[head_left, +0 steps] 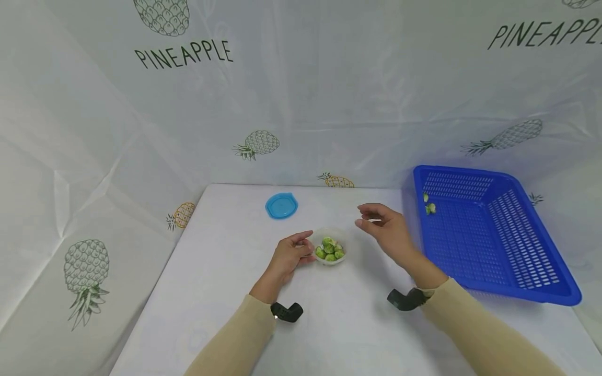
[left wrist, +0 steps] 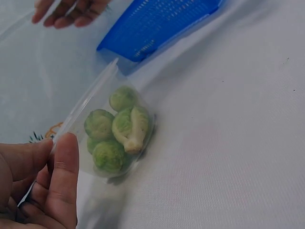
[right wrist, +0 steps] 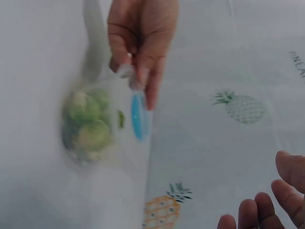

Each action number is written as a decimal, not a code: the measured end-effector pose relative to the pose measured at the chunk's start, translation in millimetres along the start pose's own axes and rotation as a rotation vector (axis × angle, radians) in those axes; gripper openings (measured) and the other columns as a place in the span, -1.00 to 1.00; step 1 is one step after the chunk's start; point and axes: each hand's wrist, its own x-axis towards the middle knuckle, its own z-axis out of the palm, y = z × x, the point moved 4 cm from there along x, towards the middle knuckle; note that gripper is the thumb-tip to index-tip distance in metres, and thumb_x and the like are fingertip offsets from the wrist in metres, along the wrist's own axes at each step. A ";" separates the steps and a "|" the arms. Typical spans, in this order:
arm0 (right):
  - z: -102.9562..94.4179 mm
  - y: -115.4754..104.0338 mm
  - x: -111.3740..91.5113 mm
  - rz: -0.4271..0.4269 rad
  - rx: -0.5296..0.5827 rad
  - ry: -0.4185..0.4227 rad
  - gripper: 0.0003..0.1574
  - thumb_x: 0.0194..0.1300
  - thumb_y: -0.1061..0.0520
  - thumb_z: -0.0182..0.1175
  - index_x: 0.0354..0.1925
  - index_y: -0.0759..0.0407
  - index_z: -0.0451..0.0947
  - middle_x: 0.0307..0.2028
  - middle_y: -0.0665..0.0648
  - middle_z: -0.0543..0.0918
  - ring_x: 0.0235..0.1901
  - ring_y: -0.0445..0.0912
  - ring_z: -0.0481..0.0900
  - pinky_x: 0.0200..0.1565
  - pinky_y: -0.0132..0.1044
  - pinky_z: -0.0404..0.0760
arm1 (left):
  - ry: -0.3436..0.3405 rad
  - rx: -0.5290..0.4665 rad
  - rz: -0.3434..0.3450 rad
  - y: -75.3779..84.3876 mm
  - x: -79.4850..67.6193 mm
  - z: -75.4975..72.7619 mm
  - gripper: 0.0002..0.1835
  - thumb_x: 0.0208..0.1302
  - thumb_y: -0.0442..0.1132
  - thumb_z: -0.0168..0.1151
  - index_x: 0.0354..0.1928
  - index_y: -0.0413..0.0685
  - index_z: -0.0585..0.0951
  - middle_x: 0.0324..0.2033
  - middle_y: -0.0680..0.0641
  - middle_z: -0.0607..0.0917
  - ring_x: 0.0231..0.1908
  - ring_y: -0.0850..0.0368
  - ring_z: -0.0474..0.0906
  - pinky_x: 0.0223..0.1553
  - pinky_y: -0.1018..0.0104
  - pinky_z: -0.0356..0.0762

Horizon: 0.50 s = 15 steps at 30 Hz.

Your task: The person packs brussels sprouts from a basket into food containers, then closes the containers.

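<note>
Filling bowl, seemingly: our left hand pinches rim; right hand, half-curled, empty, likely needs sprouts at basket's left edge next.

Soft light on the table before me, faint shadow by right sleeve, wrist views dimmer, right-wrist sprouts blurred.

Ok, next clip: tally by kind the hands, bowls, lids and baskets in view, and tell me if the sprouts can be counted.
Hands: 2, left hand and right hand
Bowls: 1, clear bowl
Lids: 1, light blue lid
Baskets: 1, blue basket
Total: 5, without the sprouts, which overlap too much for a sure count.
</note>
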 end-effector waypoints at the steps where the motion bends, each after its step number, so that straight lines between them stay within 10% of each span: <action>1: -5.9 -5.0 0.0 0.004 -0.011 -0.002 -0.55 0.46 0.13 0.37 0.24 0.23 0.64 0.14 0.27 0.68 0.15 0.10 0.60 0.02 -0.62 0.57 | 0.002 0.000 -0.001 -0.2 0.0 -0.3 -0.47 0.45 -0.52 0.23 0.43 -0.20 0.53 -0.14 -0.06 0.56 -0.21 0.16 0.64 -0.14 0.33 0.82; 15: -115.7 -10.9 6.0 0.093 -0.194 0.024 -0.39 0.51 -0.17 0.29 0.40 -0.03 0.54 0.14 -0.21 0.59 0.10 -0.37 0.48 -0.09 -0.62 0.58 | 0.002 0.000 -0.014 -0.9 -1.2 -2.3 -0.47 0.46 -0.53 0.22 0.43 -0.19 0.54 -0.16 -0.04 0.55 -0.26 0.19 0.63 -0.13 0.33 0.82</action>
